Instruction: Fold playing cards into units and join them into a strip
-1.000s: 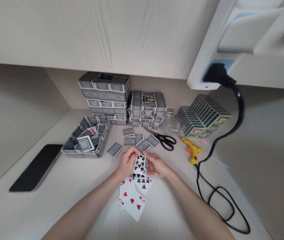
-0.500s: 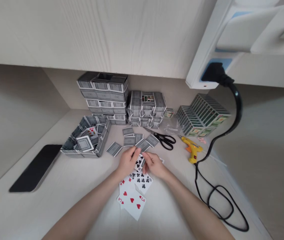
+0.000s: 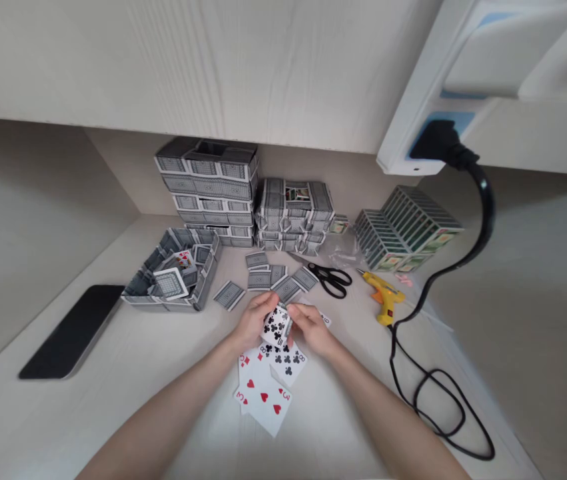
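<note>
Between my hands is a playing card (image 3: 276, 325) with black clubs on its face; its right edge is bent up and shows the grey patterned back. My left hand (image 3: 254, 321) pinches its upper left side, thumb on top. On the right side, my right hand (image 3: 309, 327) grips the bent edge. Just below lie an eight of clubs (image 3: 288, 363) and a three of hearts (image 3: 264, 400), face up and overlapping a diamond card (image 3: 249, 360). Above my hands, several folded grey-backed cards (image 3: 287, 289) are scattered on the desk (image 3: 203, 373).
Left stands an open box made of cards (image 3: 163, 307), holding folded cards, beside a black phone (image 3: 70, 333). Stacked card boxes (image 3: 208, 177) line the back. Black-handled scissors (image 3: 333, 280) and a yellow glue gun (image 3: 386, 300) lie right, its black cord (image 3: 463, 400) looping on the desk.
More of the clubs card's face now shows between my hands, as my left fingers have shifted slightly left. The view has moved a little; the other cards stay put.
</note>
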Tool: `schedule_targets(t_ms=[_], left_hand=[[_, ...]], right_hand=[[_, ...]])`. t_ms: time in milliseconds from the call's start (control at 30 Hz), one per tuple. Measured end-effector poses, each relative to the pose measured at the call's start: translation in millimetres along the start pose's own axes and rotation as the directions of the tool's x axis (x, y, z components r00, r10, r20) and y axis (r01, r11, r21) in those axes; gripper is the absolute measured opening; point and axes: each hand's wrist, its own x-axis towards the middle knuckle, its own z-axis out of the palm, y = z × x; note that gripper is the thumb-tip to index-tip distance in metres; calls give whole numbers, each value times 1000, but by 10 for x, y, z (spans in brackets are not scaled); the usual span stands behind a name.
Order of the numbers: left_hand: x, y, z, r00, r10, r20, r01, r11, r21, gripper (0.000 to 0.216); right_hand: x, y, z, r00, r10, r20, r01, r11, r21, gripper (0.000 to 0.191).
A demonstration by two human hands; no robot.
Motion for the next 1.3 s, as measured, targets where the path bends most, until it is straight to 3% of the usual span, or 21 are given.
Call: schedule_targets(t_ms=[100,167,433,533,600,900,1167,1300], left_hand=[[0,-4,-1,998,64,13,-65,986,153,35],[0,-4,-6,990,139,4,-133,942,307,35],[-14,-35,-2,938,339,77,-289,638,714,33],[-29,-33,2,909,398,123,-323,489,811,31],[-34,-22,-2,901,411,137,-332,453,827,31],[2,31,-64,977,211,42,-204,843,498,37],[14,67,-39,982,165,-92,-144,969,202,37],[39,51,-48,963,225,-146,-187,953,238,30]], right_hand=[[32,22,-32,998,51,29,-55,983,176,38],[47,26,-51,997,75,21,-77,980,182,35],[32,9,-70,988,142,-54,-147,984,-105,41],[16,44,-67,987,139,-78,-154,955,-255,43],[9,53,-63,989,128,-76,-144,948,-283,43],[6,-112,-63,991,80,109,-69,993,-99,45],[56,-7,-109,999,-11,-41,9,999,-50,41],[104,10,-104,993,-24,-116,38,993,113,34]])
